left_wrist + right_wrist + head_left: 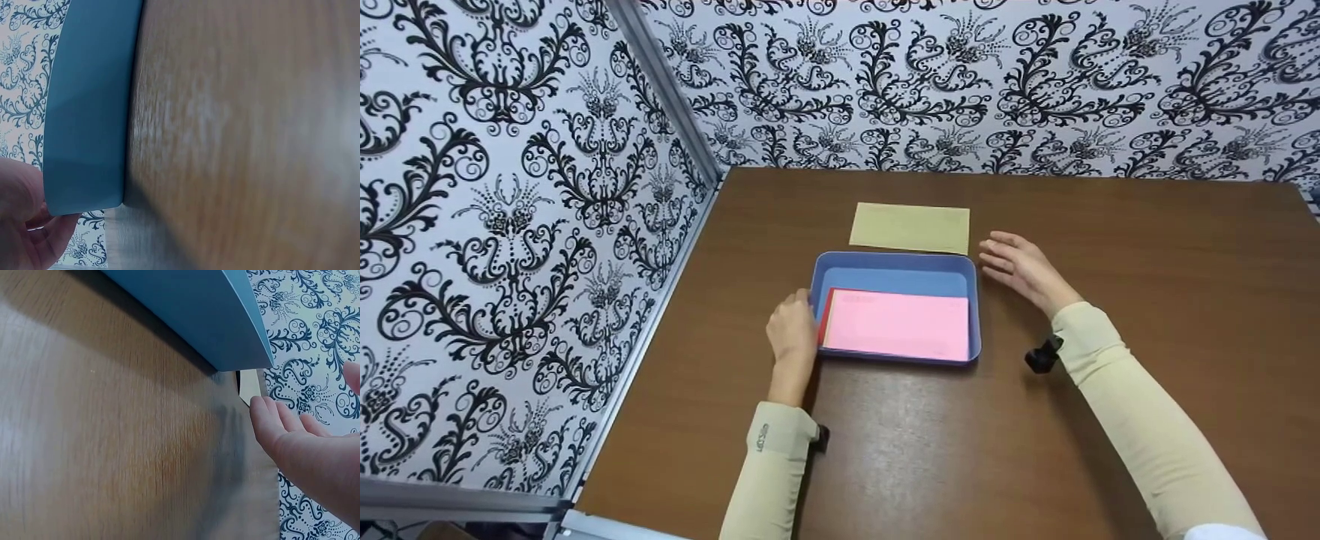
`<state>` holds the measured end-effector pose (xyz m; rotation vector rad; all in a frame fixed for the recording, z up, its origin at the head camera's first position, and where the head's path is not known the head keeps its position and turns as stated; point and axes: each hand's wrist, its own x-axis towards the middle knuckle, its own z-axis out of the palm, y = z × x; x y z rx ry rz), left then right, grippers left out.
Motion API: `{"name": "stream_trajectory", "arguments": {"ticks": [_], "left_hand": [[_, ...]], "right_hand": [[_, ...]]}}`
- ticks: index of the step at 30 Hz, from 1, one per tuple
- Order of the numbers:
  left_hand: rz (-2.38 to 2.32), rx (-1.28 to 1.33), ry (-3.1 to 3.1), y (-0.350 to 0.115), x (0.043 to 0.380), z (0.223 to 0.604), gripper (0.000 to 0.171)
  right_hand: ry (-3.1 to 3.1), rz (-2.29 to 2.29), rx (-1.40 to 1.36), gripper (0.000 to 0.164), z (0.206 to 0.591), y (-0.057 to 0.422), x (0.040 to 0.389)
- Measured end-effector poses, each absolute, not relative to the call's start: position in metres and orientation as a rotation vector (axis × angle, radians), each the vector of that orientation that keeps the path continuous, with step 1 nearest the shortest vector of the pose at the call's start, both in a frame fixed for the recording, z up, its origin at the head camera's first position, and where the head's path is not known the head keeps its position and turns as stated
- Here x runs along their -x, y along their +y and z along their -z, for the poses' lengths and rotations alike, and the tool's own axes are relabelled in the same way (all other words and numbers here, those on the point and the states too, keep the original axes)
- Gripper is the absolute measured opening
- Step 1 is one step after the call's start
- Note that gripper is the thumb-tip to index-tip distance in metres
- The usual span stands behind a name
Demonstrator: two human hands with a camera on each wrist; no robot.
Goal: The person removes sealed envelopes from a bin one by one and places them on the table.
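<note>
A blue rectangular tray (896,262) sits on the table. A pink envelope or sheet (896,324) lies flat inside toward the near side, with the edges of a red one (826,318) and a yellowish one showing from beneath at the left. My left hand (793,328) grips the tray's left wall; in the left wrist view its thumb (21,190) is at the rim and the fingers are outside the wall. My right hand (1020,268), fingers extended, hovers beside the tray's far right corner, touching nothing. Behind the tray lies a pale yellow-green envelope or sheet (911,227).
The brown wooden table (922,450) extends to both sides of the tray. Patterned black-and-white panels (885,90) stand behind and on the left, joined by a metal frame post (667,90). Each sleeve carries a small black wrist camera (1043,355).
</note>
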<state>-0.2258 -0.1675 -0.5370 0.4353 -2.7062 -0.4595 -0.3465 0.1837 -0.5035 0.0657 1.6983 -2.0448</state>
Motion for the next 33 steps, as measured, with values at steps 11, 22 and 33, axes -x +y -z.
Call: {"name": "stream_trajectory", "arguments": {"ticks": [11,22,33], "left_hand": [[0.434,-0.432,-2.713,-0.168,0.226,0.538,0.021],[0.431,-0.429,-2.712,-0.168,0.226,0.538,0.021],[0.416,-0.421,-2.707,-0.168,0.226,0.539,0.021]], "right_hand": [[1.634,2.116,-0.03,0.04,0.497,0.183,0.341],[1.714,2.057,0.029,0.072,0.493,0.177,0.337],[1.75,2.037,0.065,0.071,0.496,0.173,0.332]]}}
